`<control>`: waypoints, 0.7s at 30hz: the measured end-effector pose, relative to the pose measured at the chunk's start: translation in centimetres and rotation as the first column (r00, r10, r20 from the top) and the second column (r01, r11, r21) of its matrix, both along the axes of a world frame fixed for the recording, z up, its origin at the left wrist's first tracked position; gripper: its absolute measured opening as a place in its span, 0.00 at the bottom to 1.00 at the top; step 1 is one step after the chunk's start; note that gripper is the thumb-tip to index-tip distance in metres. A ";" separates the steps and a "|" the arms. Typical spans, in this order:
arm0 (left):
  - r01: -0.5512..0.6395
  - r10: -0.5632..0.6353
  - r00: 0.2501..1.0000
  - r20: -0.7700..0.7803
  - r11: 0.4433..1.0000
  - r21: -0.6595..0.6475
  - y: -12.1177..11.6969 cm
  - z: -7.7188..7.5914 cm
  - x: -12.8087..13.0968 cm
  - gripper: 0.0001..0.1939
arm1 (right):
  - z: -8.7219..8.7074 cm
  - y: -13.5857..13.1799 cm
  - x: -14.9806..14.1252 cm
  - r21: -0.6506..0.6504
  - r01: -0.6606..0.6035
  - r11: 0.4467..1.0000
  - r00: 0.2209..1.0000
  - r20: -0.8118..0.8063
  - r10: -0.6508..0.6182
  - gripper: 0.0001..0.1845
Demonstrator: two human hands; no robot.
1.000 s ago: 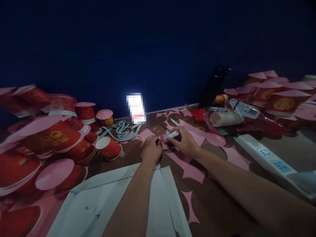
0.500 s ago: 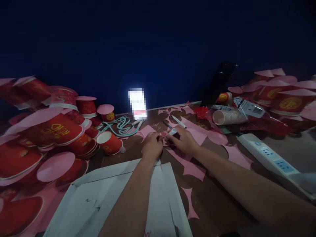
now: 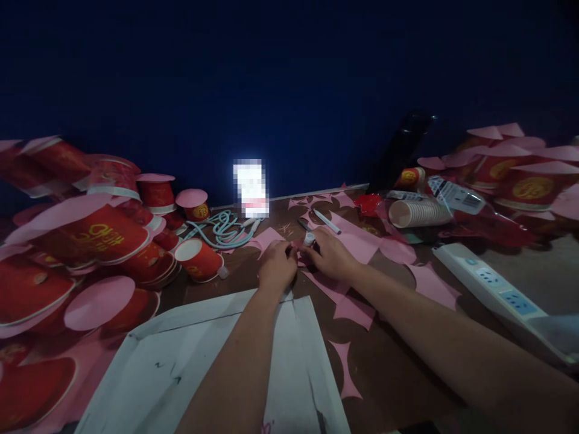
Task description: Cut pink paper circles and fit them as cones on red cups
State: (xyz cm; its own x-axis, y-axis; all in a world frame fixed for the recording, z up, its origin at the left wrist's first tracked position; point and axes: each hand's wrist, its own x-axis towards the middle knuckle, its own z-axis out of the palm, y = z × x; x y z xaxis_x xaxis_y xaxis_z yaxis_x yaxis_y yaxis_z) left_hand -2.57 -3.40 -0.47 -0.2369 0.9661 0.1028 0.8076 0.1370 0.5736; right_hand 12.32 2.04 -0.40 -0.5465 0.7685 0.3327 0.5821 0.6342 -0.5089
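My left hand (image 3: 277,267) is closed in a pinch at the middle of the brown table, on what looks like a small piece of pink paper (image 3: 297,243). Close beside it, my right hand (image 3: 332,256) has its fingers curled round a small white cylinder (image 3: 309,239), with one round end showing. Most of the cylinder and the fingertips are hidden. Pink paper offcuts (image 3: 355,310) with curved edges lie under and around my right hand. A dark pen (image 3: 304,225) and a white pen (image 3: 326,220) rest just beyond it.
Red paper cups (image 3: 199,260) with pink discs crowd the left; more red cups (image 3: 534,188) stand at the right. A lit phone (image 3: 251,188), teal cable (image 3: 221,232), stacked white cups (image 3: 418,213), power strip (image 3: 500,288) and white board (image 3: 203,355) surround my hands.
The white cylinder in my right hand has tilted and moved slightly left, closer to my left hand. The whole view has shifted a little.
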 end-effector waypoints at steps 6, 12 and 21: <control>-0.002 0.002 1.000 -0.010 1.000 -0.015 -0.1 0.3 0.0 0.11 | 0.8 -0.3 -0.2 -0.016 -0.004 1.000 0.996 0.087 0.006 0.11; -0.004 0.004 1.000 -0.004 1.000 0.008 0.0 0.0 -0.1 0.11 | 0.8 -0.3 0.0 -0.013 -0.024 1.000 0.994 0.104 0.025 0.12; 0.006 -0.006 1.000 0.013 0.999 0.033 0.0 -0.1 -0.1 0.10 | 0.7 -0.3 0.6 -0.026 -0.051 0.998 0.992 0.111 0.054 0.08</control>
State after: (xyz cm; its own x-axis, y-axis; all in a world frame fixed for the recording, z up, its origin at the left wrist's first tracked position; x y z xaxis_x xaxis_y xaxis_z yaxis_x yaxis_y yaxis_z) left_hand -2.63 -3.44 -0.60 -0.2327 0.9637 0.1312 0.8005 0.1131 0.5886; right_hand 12.90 1.71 0.30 -0.6191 0.7445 0.2497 0.6024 0.6543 -0.4572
